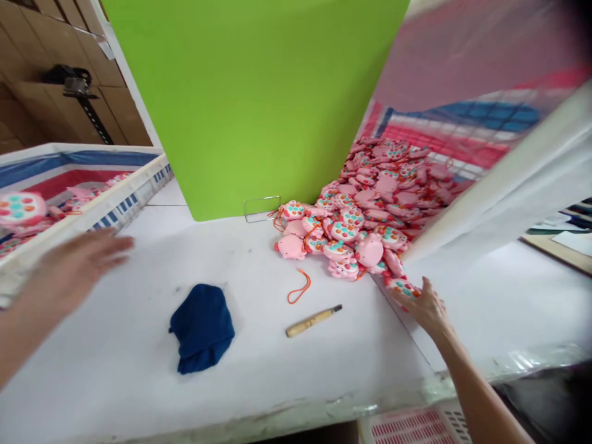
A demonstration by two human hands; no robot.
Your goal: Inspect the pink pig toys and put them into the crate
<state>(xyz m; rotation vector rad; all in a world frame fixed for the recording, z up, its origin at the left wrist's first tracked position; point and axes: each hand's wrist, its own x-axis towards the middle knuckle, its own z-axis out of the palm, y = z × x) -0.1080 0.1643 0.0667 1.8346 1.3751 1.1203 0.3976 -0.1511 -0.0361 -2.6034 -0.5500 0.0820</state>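
My right hand (430, 307) has its thumb and fingers about a pink plastic toy (403, 288) with coloured dots, at the near right edge of a heap of similar toys (370, 216). Several toys in the heap have orange cord loops; some lie face down. My left hand (76, 265), blurred, is stretched out with nothing in it, beside the white crate (139, 194) on the left. Between the hands, a dark blue cloth (202, 328), a loose orange cord loop (300, 286) and a wooden-handled tool (314, 320) with a dark metal tip lie on the white table.
A green panel (263, 105) stands upright at the back, with a thin wire frame (263, 209) at its foot. More pink toys (23, 209) lie in the left crate. Clear plastic sheeting (504, 166) hangs at right. Below the table edge is a pink-and-white basket (411, 428).
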